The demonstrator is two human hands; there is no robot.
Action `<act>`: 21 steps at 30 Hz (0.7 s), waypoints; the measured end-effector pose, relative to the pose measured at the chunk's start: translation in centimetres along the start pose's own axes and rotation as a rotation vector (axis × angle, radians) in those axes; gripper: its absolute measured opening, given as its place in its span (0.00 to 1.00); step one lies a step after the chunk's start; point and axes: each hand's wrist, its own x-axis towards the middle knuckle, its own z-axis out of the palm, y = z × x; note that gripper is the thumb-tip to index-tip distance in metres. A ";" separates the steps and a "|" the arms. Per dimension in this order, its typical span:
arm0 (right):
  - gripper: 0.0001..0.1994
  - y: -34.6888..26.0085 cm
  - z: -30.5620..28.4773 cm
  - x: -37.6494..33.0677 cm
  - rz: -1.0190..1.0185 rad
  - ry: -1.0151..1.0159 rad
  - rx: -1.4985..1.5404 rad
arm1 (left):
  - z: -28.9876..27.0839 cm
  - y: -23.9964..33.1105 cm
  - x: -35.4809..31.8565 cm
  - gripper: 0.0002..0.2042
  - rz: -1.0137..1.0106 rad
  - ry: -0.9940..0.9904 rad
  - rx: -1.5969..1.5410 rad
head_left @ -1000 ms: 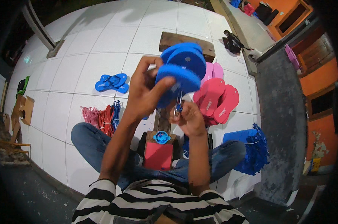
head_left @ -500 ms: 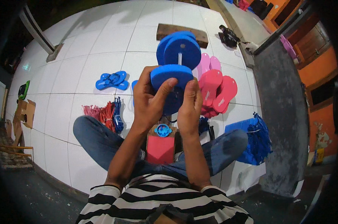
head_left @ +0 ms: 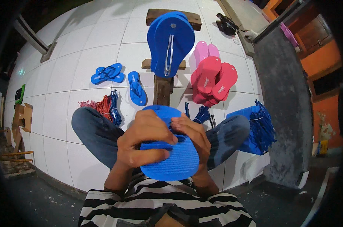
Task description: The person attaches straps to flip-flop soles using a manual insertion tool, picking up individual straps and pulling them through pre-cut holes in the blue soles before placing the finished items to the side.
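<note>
A blue flip-flop [head_left: 175, 160] with a ribbed surface turned up is held close in front of my body. My left hand [head_left: 145, 136] grips its left side, thumb and fingers bent over the ribbed face. On the opposite edge, my right hand [head_left: 194, 134] is closed, its fingertips near the middle of the sole. Whether a strap sits between the fingers is hidden. Beyond my hands, blue soles [head_left: 162, 49] are stacked at the top of a wooden stand [head_left: 162, 90], a long metal loop [head_left: 169, 56] lying along the front one.
Finished blue flip-flops [head_left: 109, 73] and a single blue one [head_left: 136, 89] lie left on white tiles. Red soles [head_left: 209, 77] and pink soles [head_left: 201, 51] are piled right. Bundled red straps [head_left: 103, 108] and blue straps [head_left: 262, 130] lie by my knees.
Both hands have drawn the flip-flop down and toward my body, away from the stand. Its ribbed face now shows, and the soles and metal loop on the stand are uncovered.
</note>
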 end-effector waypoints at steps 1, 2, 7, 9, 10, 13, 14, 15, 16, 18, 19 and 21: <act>0.28 0.0 0.1 0.4 -0.014 0.001 0.009 | -0.3 0.2 0.4 0.13 -0.035 -0.018 -0.004; 0.27 0.0 0.2 0.9 -0.027 0.003 0.019 | -0.7 0.5 0.8 0.13 -0.070 -0.035 -0.008; 0.24 1.1 -0.3 1.3 -0.010 -0.082 0.011 | -1.3 -0.1 0.1 0.12 -0.037 -0.066 0.057; 0.23 1.5 -0.1 1.2 0.015 -0.062 0.033 | -1.3 -0.5 -0.6 0.12 -0.068 -0.058 0.035; 0.23 1.4 0.2 1.0 0.044 -0.041 0.042 | -1.3 -0.5 -0.8 0.12 -0.074 -0.050 0.034; 0.23 1.2 1.2 0.7 0.111 0.011 0.088 | -1.3 -0.5 -1.2 0.11 -0.100 -0.034 0.060; 0.23 1.5 1.5 0.6 0.123 0.020 0.114 | -1.3 -0.6 -1.3 0.11 -0.116 -0.032 0.084; 0.23 1.8 1.7 0.6 0.134 0.029 0.135 | -1.3 -0.7 -1.4 0.10 -0.130 -0.028 0.104; 0.23 2.0 1.8 0.7 0.140 0.020 0.116 | -1.4 -0.7 -1.5 0.10 -0.154 -0.017 0.150; 0.24 2.5 2.1 1.0 0.151 0.001 0.074 | -1.7 -0.9 -1.8 0.10 -0.200 0.008 0.241; 0.24 2.6 2.3 1.2 0.152 0.006 0.060 | -1.8 -1.1 -1.8 0.10 -0.195 0.017 0.242; 0.23 2.7 2.4 1.7 0.152 0.014 0.035 | -1.9 -1.5 -1.9 0.10 -0.184 0.037 0.247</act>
